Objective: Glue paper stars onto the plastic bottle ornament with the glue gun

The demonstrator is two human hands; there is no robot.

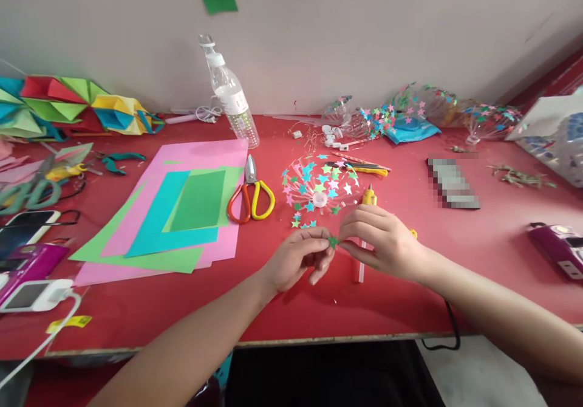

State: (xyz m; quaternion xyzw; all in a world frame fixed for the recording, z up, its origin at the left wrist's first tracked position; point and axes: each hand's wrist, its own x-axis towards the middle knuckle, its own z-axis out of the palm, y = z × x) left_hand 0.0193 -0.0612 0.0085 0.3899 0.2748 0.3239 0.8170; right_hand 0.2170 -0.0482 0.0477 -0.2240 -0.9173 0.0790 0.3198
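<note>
Pinched a small green star (333,242) between the fingertips of the left hand (300,256) and right hand (386,237), just below the centre of the frame
Gripped it from the left with left thumb and fingers and from the right with right fingertips, touching both sides, so had neither hand nearer; could not make out a long axis on so small a piece. Faced the star-tipped plastic spray (320,198) up the frame and slightly left of the pinch, near but apart. Had the yellow glue gun (369,197) just above the right hand, the scissors (250,180) left of centre beside the coloured paper (182,212), all on the red table (273,325)
</note>
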